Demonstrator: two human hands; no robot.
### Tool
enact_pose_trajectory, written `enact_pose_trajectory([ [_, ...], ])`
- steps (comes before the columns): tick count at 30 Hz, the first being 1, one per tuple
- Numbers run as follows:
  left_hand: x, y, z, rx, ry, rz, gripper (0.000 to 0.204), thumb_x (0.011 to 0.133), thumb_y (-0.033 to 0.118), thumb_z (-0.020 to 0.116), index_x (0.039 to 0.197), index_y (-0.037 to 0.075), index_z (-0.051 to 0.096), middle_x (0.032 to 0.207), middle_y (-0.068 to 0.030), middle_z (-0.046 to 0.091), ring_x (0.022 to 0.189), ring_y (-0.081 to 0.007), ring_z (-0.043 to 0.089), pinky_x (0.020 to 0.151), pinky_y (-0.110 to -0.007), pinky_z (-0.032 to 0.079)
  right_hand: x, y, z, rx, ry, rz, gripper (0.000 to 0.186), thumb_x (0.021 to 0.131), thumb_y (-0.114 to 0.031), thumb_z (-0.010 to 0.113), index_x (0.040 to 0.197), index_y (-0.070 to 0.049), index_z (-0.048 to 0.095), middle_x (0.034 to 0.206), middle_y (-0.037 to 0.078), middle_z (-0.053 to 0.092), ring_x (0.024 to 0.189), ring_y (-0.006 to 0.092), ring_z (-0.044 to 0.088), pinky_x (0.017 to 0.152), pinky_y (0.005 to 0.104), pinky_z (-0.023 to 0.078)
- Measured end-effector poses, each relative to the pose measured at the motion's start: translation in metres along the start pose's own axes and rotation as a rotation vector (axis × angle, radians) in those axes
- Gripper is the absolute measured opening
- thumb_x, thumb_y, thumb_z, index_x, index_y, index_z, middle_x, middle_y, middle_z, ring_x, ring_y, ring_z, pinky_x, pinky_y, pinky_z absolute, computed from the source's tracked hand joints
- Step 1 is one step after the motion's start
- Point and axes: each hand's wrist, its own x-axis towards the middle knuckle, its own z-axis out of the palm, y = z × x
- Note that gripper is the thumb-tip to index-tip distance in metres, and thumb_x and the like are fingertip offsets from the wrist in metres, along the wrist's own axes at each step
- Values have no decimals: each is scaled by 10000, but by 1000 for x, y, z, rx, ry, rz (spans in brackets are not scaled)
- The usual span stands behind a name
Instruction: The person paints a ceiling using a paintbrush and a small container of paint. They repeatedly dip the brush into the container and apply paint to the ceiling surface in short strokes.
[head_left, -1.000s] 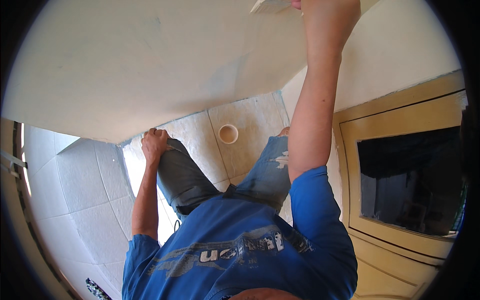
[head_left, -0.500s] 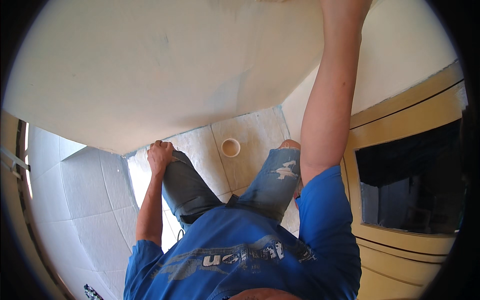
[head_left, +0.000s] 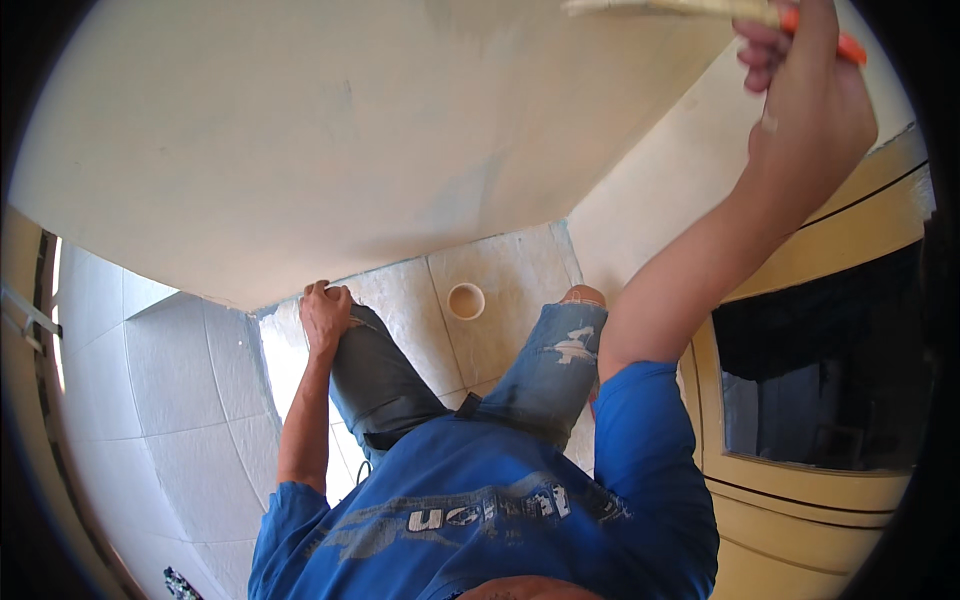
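My right hand (head_left: 818, 105) is raised at the upper right, closed around a paintbrush (head_left: 690, 7) with an orange handle. The pale brush head points left along the top edge, close to the cream wall (head_left: 300, 130); I cannot tell whether it touches. My left hand (head_left: 325, 318) rests on my left knee, fingers bent over it and holding nothing. On the tiled floor between my knees, near the foot of the wall, stands a small white cup (head_left: 466, 301) with beige liquid in it.
A second cream wall (head_left: 660, 190) meets the first in a corner at the right. Beside my right arm is a yellowish wooden frame (head_left: 800, 490) around a dark glass pane (head_left: 820, 370). Grey wall tiles (head_left: 180, 370) lie at the left.
My right arm has bent and come down to the right, bringing the hand and paintbrush into view. My left hand remains on the knee.
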Motion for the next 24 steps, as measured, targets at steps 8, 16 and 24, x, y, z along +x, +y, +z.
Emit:
enact_pose_trajectory([
  [8,12,54,-68,-273,323,535,123,865,42,729,981,30,690,1026,-109,706,951,-294,654,869,-396,495,-106,178,-51,188,-355,368,264,1028,-194,579,1005,43,693,668,70,676,539,91,603,496,232,477],
  [16,16,4,-31,-28,-187,116,328,877,232,720,1134,28,723,1128,-201,720,1037,-375,688,927,-434,545,-251,368,-43,-120,-574,606,236,980,-184,635,1027,35,710,705,130,690,616,187,669,633,337,545],
  [24,-12,15,-6,12,-136,100,476,894,314,663,1262,12,677,1302,-196,649,1234,-399,570,1078,-468,449,-336,486,-6,-204,-611,626,278,978,-219,608,908,36,694,722,219,691,681,362,706,644,420,540],
])
